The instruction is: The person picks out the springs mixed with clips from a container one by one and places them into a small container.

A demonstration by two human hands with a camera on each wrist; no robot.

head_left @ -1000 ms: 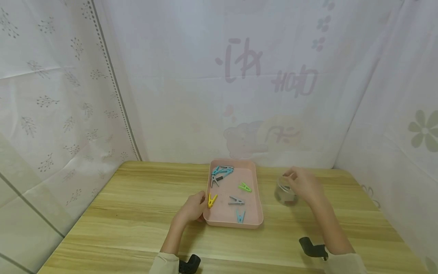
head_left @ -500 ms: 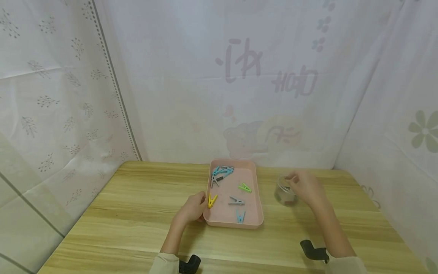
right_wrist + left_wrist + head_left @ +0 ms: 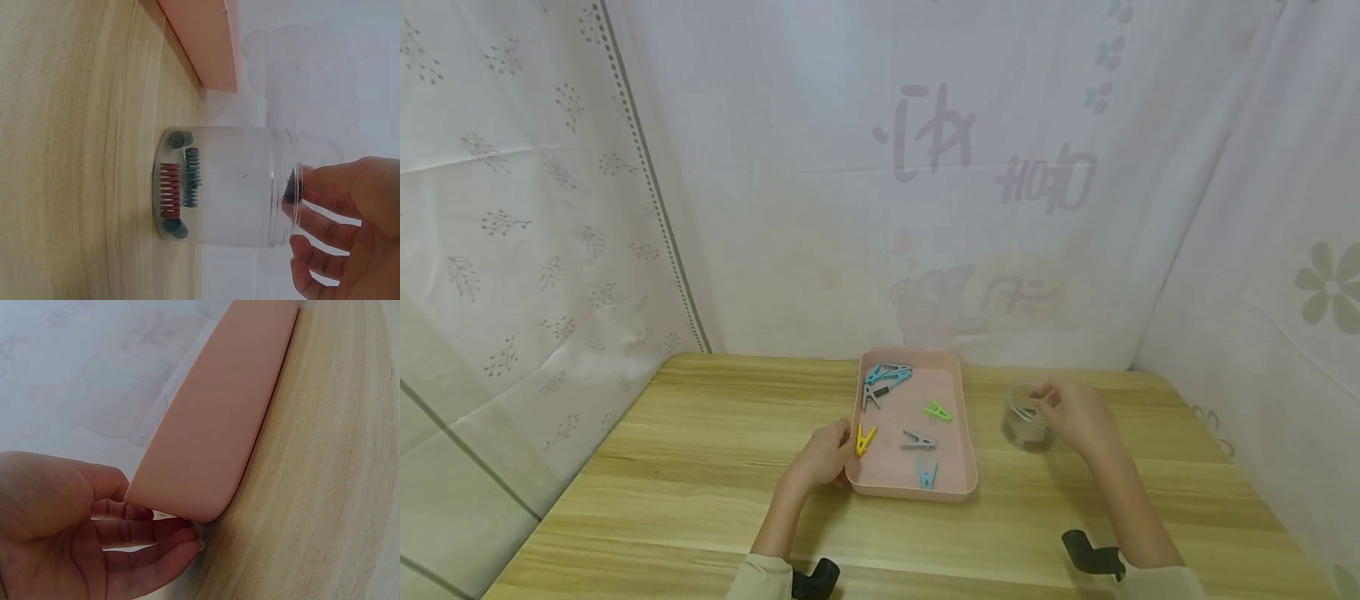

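Note:
My left hand (image 3: pixel 822 454) holds the near left corner of a pink tray (image 3: pixel 956 492); the left wrist view shows thumb and fingers at its rim. On the right stands a clear round jar (image 3: pixel 234 187). My right hand (image 3: pixel 369 225) is at the jar's mouth, its thumb and fingers pinching a small dark spring (image 3: pixel 292 187) that they partly cover. Lying on the jar's bottom are a red spring (image 3: pixel 170 190) and several dark green springs (image 3: pixel 192 177). From the head view, my right hand (image 3: pixel 1075 412) overlaps the jar's right rim.
Inside the tray are a yellow clothespin (image 3: pixel 864 440), a lime green clothespin (image 3: pixel 937 410), a grey clothespin (image 3: pixel 918 441) and a light blue clothespin (image 3: pixel 927 474). More blue and grey clothespins cluster at its far left, beside a small dark piece (image 3: pixel 882 391). Patterned curtains surround the wooden table (image 3: pixel 715 433).
My right hand has shifted slightly to the right over the jar's mouth, uncovering more of its rim. The left hand and the tray have stayed put.

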